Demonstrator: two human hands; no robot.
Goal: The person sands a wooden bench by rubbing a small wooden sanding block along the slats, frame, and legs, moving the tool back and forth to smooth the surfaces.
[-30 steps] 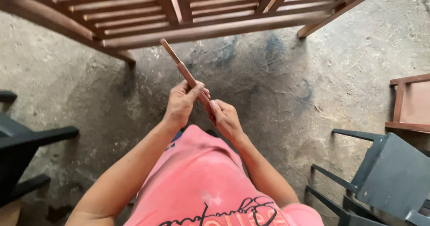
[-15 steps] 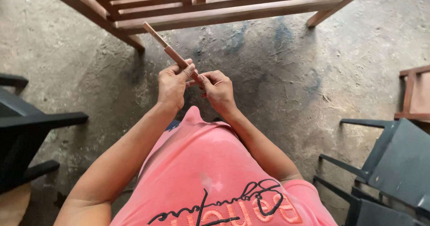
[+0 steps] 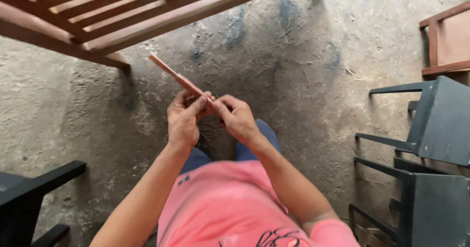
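Both my hands grip a thin reddish-brown wooden slat (image 3: 172, 73) in front of my body. My left hand (image 3: 184, 119) wraps around its near part, thumb on top. My right hand (image 3: 238, 117) pinches the slat's near end from the right. The slat's free end points up and to the left, toward a slatted wooden frame (image 3: 147, 16) that stands on the concrete floor. My pink shirt and blue trousers fill the bottom of the view.
Black-painted wooden chairs (image 3: 431, 144) stand at the right, and another black piece (image 3: 29, 198) at the lower left. A reddish-brown wooden chair part (image 3: 443, 41) is at the upper right. The concrete floor (image 3: 303, 70) is stained.
The view has shifted, so the wooden frame sits more to the upper left. My hands still hold the slat, a little lower in view and further from the frame.
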